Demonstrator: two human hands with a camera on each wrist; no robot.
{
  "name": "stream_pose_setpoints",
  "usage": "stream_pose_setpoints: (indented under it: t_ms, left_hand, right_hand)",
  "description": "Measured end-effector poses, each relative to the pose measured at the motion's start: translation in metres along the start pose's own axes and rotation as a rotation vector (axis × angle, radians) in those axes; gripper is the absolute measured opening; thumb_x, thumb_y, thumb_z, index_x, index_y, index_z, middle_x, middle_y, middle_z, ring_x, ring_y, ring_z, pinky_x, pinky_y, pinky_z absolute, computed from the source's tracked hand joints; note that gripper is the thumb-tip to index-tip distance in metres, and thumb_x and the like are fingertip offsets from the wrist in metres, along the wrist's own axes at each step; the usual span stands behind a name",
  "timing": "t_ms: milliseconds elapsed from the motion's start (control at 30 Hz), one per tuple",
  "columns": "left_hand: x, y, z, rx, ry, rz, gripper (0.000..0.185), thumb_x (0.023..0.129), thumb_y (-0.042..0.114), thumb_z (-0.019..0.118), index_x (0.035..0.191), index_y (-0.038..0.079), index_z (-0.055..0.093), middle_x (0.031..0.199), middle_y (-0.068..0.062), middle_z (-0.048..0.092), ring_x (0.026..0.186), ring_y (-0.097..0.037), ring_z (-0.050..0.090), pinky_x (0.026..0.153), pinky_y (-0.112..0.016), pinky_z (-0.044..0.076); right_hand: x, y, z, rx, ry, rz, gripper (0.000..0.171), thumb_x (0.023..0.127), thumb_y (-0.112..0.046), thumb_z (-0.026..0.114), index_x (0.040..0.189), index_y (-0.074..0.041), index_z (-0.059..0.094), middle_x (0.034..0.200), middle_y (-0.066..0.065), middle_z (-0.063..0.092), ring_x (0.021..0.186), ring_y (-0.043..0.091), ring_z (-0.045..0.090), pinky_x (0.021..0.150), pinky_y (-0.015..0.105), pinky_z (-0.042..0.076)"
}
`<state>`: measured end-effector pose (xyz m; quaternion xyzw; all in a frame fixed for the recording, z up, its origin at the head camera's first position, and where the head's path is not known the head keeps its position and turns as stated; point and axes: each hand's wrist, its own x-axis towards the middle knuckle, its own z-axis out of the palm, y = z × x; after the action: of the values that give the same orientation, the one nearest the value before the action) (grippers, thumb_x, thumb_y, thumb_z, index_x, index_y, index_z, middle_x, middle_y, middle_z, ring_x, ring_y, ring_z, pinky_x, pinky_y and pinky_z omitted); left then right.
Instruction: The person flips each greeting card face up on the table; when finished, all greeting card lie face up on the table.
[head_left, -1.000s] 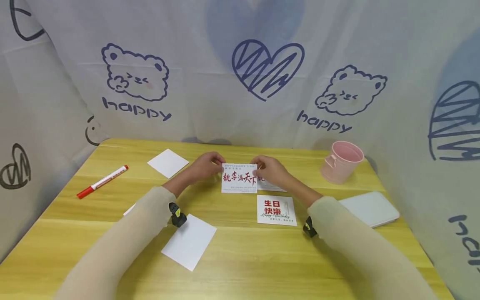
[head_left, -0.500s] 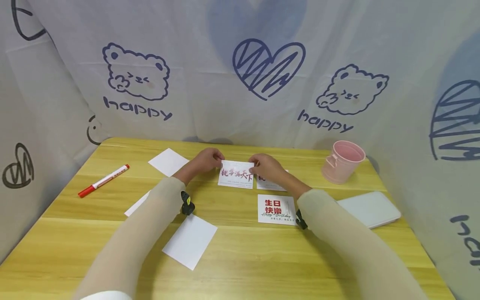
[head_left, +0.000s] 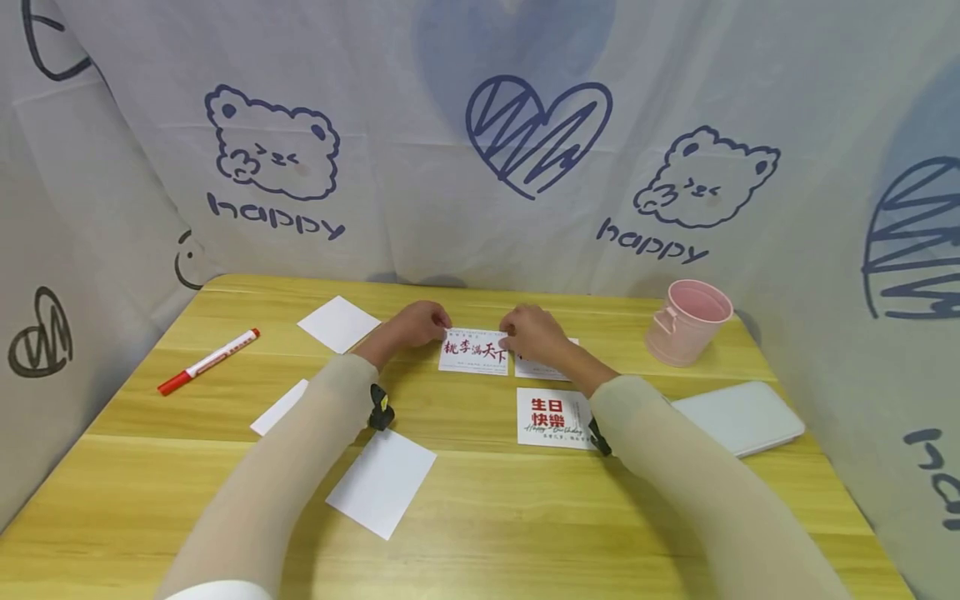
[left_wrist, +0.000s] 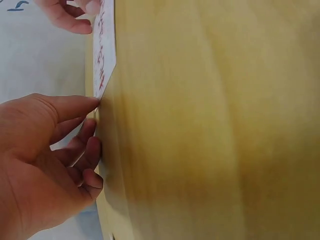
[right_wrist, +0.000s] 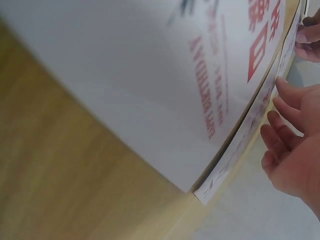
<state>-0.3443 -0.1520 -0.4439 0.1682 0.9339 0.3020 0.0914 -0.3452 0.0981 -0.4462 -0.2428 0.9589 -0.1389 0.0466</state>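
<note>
A white greeting card with red Chinese lettering [head_left: 474, 351] lies near the middle of the table, its printed side up. My left hand [head_left: 417, 323] pinches its upper left corner; in the left wrist view the thumb [left_wrist: 75, 106] is on that corner and the other fingers curl loosely below. The upper right corner is pinched by my right hand [head_left: 536, 333]. Under my right wrist, partly covered, lies a similar card [head_left: 546, 369]. Closer to me is a birthday card [head_left: 551, 418], which fills much of the right wrist view.
Blank white cards lie on the left: one at the back [head_left: 339, 323], one by my left forearm [head_left: 279, 407], one nearer me [head_left: 382, 483]. A red marker [head_left: 208, 362] lies far left. On the right are a pink bucket-shaped cup [head_left: 687, 325] and a flat white case [head_left: 742, 418].
Both hands have shifted the red-lettered card slightly left, level beside the similar card. It looked tilted half a second ago and lies flatter now. The other things stay put.
</note>
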Motion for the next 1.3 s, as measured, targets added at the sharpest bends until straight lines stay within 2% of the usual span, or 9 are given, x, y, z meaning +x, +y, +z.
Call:
stream_pose_setpoints:
  t_ms: [133, 300, 400, 533, 700, 833, 1033, 1133, 1300]
  left_hand:
    - [-0.011, 0.003, -0.005, -0.038, 0.055, -0.012, 0.026, 0.095, 0.009, 0.06, 0.118, -0.002, 0.066, 0.12, -0.02, 0.065, 0.112, -0.031, 0.059, 0.101, -0.045, 0.047]
    - [-0.051, 0.012, -0.022, -0.17, 0.115, -0.027, 0.029, 0.1, 0.014, 0.06, 0.125, 0.001, 0.064, 0.128, -0.02, 0.062, 0.113, -0.034, 0.058, 0.095, -0.047, 0.048]
    - [-0.082, 0.017, -0.029, -0.184, 0.088, -0.022, 0.029, 0.099, 0.016, 0.061, 0.125, 0.002, 0.064, 0.127, -0.018, 0.063, 0.104, -0.031, 0.06, 0.087, -0.042, 0.05]
    - [-0.122, 0.02, -0.031, -0.182, 0.022, -0.012, 0.027, 0.099, 0.015, 0.063, 0.123, 0.003, 0.065, 0.124, -0.017, 0.064, 0.098, -0.027, 0.058, 0.079, -0.036, 0.05]
    - [-0.155, 0.018, -0.025, -0.178, -0.073, 0.012, 0.024, 0.097, 0.012, 0.065, 0.12, 0.004, 0.065, 0.118, -0.013, 0.066, 0.095, -0.022, 0.058, 0.071, -0.032, 0.05]
    - [-0.167, 0.016, -0.017, -0.143, -0.132, 0.032, 0.023, 0.094, 0.009, 0.068, 0.116, 0.004, 0.067, 0.112, -0.009, 0.067, 0.089, -0.019, 0.057, 0.071, -0.031, 0.05]
    - [-0.172, 0.011, -0.005, -0.078, -0.203, 0.04, 0.022, 0.089, 0.009, 0.076, 0.11, 0.007, 0.069, 0.103, -0.003, 0.067, 0.089, -0.017, 0.056, 0.078, -0.031, 0.049]
    - [-0.172, 0.009, -0.001, -0.044, -0.226, 0.055, 0.026, 0.086, 0.01, 0.079, 0.11, 0.007, 0.069, 0.101, -0.002, 0.067, 0.09, -0.017, 0.056, 0.082, -0.032, 0.048]
    - [-0.175, 0.01, -0.003, -0.007, -0.243, 0.076, 0.033, 0.083, 0.011, 0.082, 0.112, 0.006, 0.068, 0.102, -0.003, 0.066, 0.091, -0.017, 0.056, 0.083, -0.032, 0.048]
  right_hand:
    - [-0.003, -0.003, -0.004, -0.067, 0.04, -0.013, 0.036, 0.097, -0.035, 0.068, 0.127, -0.014, 0.068, 0.127, 0.008, 0.062, 0.121, 0.029, 0.055, 0.108, 0.048, 0.041]
    - [-0.022, -0.022, -0.017, 0.018, 0.12, -0.052, 0.037, 0.098, -0.031, 0.067, 0.13, -0.012, 0.066, 0.129, 0.009, 0.062, 0.121, 0.029, 0.055, 0.106, 0.048, 0.042]
    - [-0.043, -0.041, -0.021, 0.141, 0.11, -0.079, 0.036, 0.097, -0.03, 0.068, 0.128, -0.01, 0.068, 0.121, 0.008, 0.065, 0.109, 0.025, 0.059, 0.094, 0.043, 0.049]
    - [-0.075, -0.067, -0.01, 0.308, 0.075, -0.051, 0.035, 0.097, -0.034, 0.068, 0.124, -0.012, 0.069, 0.111, 0.0, 0.067, 0.092, 0.016, 0.059, 0.075, 0.033, 0.05]
    - [-0.11, -0.097, 0.014, 0.476, 0.017, -0.008, 0.035, 0.095, -0.035, 0.07, 0.122, -0.013, 0.069, 0.102, -0.008, 0.066, 0.084, 0.01, 0.057, 0.069, 0.028, 0.048]
    - [-0.128, -0.114, 0.032, 0.507, 0.001, -0.009, 0.035, 0.092, -0.036, 0.072, 0.12, -0.014, 0.07, 0.099, -0.009, 0.065, 0.088, 0.01, 0.057, 0.077, 0.028, 0.048]
    - [-0.14, -0.132, 0.05, 0.474, 0.026, -0.009, 0.038, 0.087, -0.04, 0.078, 0.116, -0.016, 0.072, 0.106, -0.005, 0.065, 0.099, 0.013, 0.059, 0.09, 0.034, 0.047]
    - [-0.141, -0.14, 0.056, 0.41, 0.035, -0.015, 0.041, 0.084, -0.044, 0.079, 0.114, -0.017, 0.073, 0.109, -0.004, 0.064, 0.103, 0.015, 0.057, 0.096, 0.038, 0.044]
    - [-0.139, -0.147, 0.062, 0.284, 0.045, -0.039, 0.041, 0.084, -0.046, 0.079, 0.114, -0.019, 0.073, 0.11, -0.003, 0.06, 0.104, 0.016, 0.053, 0.094, 0.037, 0.041]
